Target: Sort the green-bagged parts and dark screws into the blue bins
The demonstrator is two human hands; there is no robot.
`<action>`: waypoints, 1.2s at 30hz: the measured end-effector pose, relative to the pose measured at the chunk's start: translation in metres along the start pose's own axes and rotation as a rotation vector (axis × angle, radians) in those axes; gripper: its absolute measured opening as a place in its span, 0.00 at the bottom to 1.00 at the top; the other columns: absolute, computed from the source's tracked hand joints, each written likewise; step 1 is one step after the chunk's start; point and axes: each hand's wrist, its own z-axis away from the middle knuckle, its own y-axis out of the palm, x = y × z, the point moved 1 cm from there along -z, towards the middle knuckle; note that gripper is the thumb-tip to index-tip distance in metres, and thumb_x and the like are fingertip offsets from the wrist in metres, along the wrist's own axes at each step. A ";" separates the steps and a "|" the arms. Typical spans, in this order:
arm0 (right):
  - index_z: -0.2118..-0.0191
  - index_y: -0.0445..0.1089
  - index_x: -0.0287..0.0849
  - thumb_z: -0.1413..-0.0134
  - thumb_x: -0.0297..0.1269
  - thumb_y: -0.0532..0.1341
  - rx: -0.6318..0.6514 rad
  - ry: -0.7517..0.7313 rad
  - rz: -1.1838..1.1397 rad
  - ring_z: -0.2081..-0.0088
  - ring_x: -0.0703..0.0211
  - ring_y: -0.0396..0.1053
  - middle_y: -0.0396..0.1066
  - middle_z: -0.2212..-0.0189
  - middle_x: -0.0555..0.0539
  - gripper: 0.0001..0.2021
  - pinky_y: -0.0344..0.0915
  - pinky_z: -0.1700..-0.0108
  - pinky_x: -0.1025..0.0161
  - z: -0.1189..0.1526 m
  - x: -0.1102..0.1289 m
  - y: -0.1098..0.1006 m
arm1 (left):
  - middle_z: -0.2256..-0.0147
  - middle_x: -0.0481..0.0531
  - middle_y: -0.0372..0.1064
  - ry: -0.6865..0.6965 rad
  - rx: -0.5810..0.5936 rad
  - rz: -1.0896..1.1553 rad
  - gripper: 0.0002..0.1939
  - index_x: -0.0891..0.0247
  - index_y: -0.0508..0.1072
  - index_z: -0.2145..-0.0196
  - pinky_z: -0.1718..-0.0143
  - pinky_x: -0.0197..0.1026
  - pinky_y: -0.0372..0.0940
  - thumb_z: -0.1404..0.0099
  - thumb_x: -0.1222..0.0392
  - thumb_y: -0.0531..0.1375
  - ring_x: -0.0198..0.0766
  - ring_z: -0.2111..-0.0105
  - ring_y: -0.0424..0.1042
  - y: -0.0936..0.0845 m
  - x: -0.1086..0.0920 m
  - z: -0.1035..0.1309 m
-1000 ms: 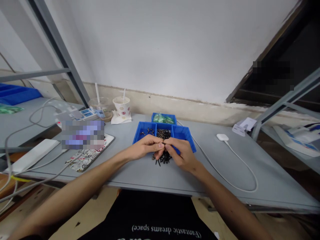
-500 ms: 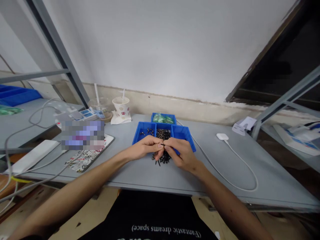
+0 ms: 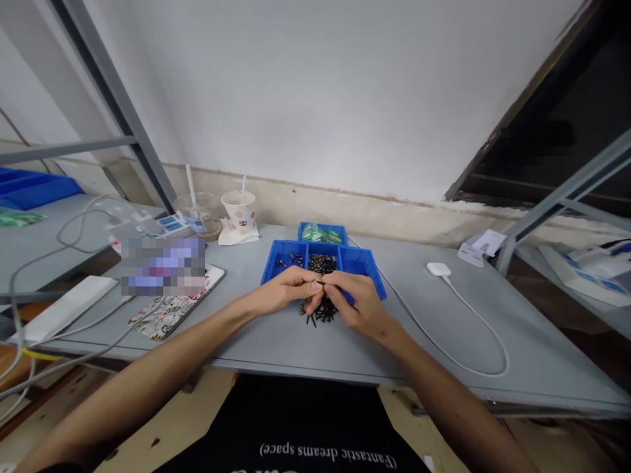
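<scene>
My left hand [image 3: 290, 289] and my right hand [image 3: 357, 299] meet at the front of a blue divided tray [image 3: 267, 264]. Between their fingertips is a small dark piece [image 3: 320, 283], pinched from both sides. Small brass-coloured and black parts [image 3: 323, 263] fill the tray's middle compartment, and a few brass-coloured pieces [image 3: 296, 258] lie in the left one. Below my fingers a pile of black parts [image 3: 325, 311] rests on the table. Part of the right compartment is hidden by my right hand.
Behind the tray sits a small blue bin [image 3: 323, 225] with green packets. A paper cup [image 3: 239, 213] and a plastic cup [image 3: 200, 217] stand at the back left, near a patterned tablet [image 3: 170, 315]. A white charger [image 3: 438, 269] with its cable lies at the right.
</scene>
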 end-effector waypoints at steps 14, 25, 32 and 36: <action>0.53 0.71 0.43 0.30 0.30 0.53 0.030 -0.151 0.145 0.68 0.60 0.67 0.72 0.68 0.47 0.10 0.67 0.64 0.62 0.002 -0.005 -0.003 | 0.77 0.50 0.68 -0.029 0.020 0.127 0.22 0.66 0.71 0.72 0.67 0.40 0.61 0.27 0.46 0.57 0.35 0.74 0.65 0.003 0.004 -0.001; 0.59 0.71 0.44 0.29 0.30 0.54 0.054 0.022 -0.032 0.67 0.64 0.70 0.75 0.68 0.51 0.09 0.67 0.61 0.66 -0.002 0.000 -0.002 | 0.76 0.51 0.69 0.016 0.002 -0.051 0.23 0.67 0.72 0.72 0.66 0.38 0.61 0.24 0.49 0.54 0.34 0.73 0.68 0.001 -0.004 0.000; 0.57 0.71 0.43 0.29 0.30 0.53 0.055 -0.040 0.073 0.69 0.62 0.67 0.72 0.69 0.49 0.09 0.65 0.63 0.64 0.001 -0.004 -0.002 | 0.76 0.51 0.69 0.010 0.001 -0.014 0.22 0.67 0.71 0.72 0.66 0.38 0.61 0.25 0.49 0.55 0.34 0.73 0.67 0.000 -0.003 0.000; 0.55 0.70 0.42 0.30 0.29 0.53 0.077 -0.116 0.133 0.67 0.60 0.67 0.72 0.67 0.47 0.09 0.65 0.63 0.62 0.002 -0.007 -0.003 | 0.76 0.51 0.69 -0.008 0.017 0.045 0.22 0.67 0.71 0.73 0.66 0.39 0.60 0.26 0.49 0.56 0.34 0.73 0.65 0.001 -0.001 0.000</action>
